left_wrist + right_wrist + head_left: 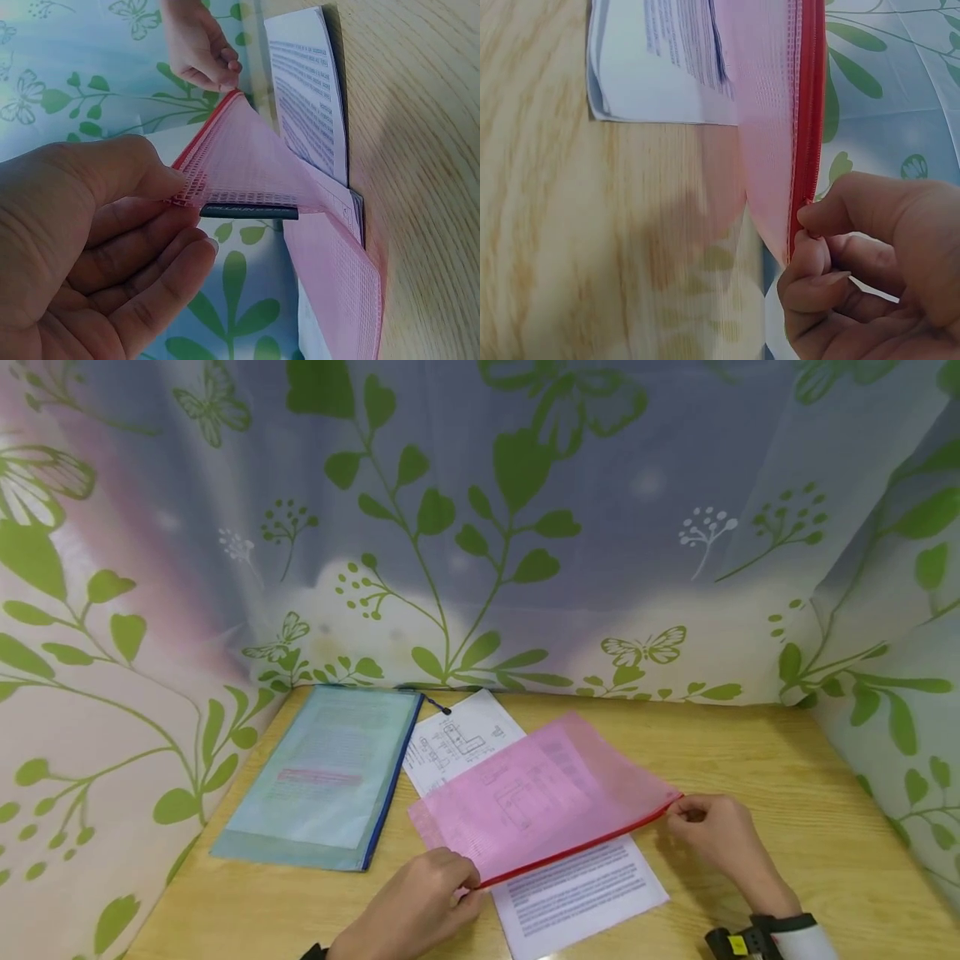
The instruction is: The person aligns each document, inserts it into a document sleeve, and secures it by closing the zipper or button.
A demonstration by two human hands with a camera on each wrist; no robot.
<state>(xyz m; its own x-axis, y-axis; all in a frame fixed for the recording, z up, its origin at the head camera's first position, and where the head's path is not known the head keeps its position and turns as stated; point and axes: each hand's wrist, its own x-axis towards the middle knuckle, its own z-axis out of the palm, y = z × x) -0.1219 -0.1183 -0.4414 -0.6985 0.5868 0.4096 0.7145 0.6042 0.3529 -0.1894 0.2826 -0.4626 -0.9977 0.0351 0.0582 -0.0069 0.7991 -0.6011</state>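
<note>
A pink mesh zipper pouch (pixel 525 793) with a red zipper edge (pixel 585 850) is stretched between both hands, its zipper side nearest the person. My left hand (pixel 427 897) pinches one end of that edge between thumb and forefinger; a small dark tag (pixel 249 212) shows beside the fingertips in the left wrist view. At the other end, my right hand (pixel 712 831) pinches the zipper corner. Printed sheets (pixel 577 893) lie beneath the pouch and stick out toward the person. A sheet with line drawings (pixel 457 735) shows behind it, partly covered by the pink mesh.
To the left lies a light blue zipper pouch (pixel 315 777) with a dark blue zipper and papers inside. Its dark pull cord (pixel 446 710) reaches over the drawing sheet. The wooden table (pixel 787 777) is bounded by a leaf-patterned curtain (pixel 465 527) at the back and sides.
</note>
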